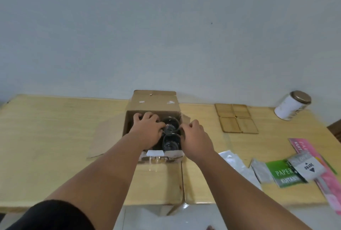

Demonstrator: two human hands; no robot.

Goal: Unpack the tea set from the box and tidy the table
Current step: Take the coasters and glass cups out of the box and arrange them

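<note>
both grips [148, 130] [196, 138] hide glassware [170, 127] inside the box [154, 103].

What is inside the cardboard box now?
In the cardboard box, two clear glass cups show. The left hand and right hand cover the rest.

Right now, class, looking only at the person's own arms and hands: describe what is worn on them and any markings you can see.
Both hands, the left hand and the right hand, are bare: no gloves, rings or watch show. The forearms are uncovered too. A black sleeve covers the left upper arm at the bottom edge; no sleeve shows on the right arm.
</note>
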